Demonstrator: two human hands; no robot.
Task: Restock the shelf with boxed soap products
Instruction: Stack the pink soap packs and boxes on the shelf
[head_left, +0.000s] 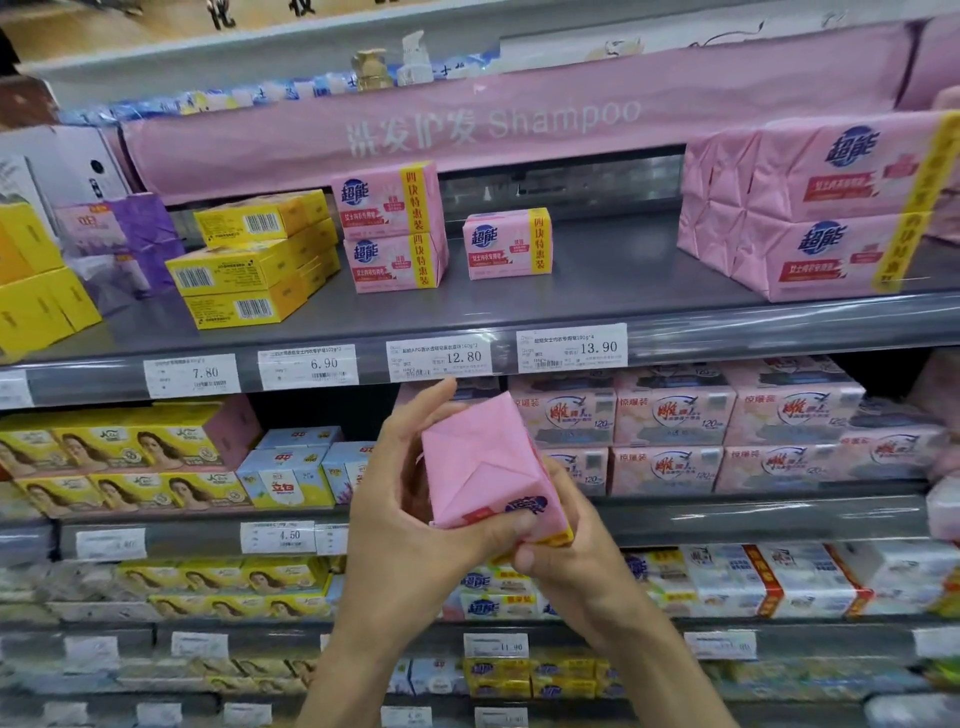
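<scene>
A pink wrapped soap pack (485, 462) is held in front of the shelves, folded end toward me, tilted. My left hand (415, 499) grips its left side and underside with thumb and fingers. My right hand (566, 551) grips its lower right corner. On the grey upper shelf (597, 306) stand matching pink packs: a stack of two (392, 228), a single one (508, 243), and a large stack (815, 208) at the right.
Yellow soap boxes (260, 254) and purple packs (135, 234) fill the upper shelf's left. A pink "Shampoo" banner (493, 124) hangs above. Price tags (571, 347) line the shelf edge. Lower shelves hold pink, yellow and blue soap packs.
</scene>
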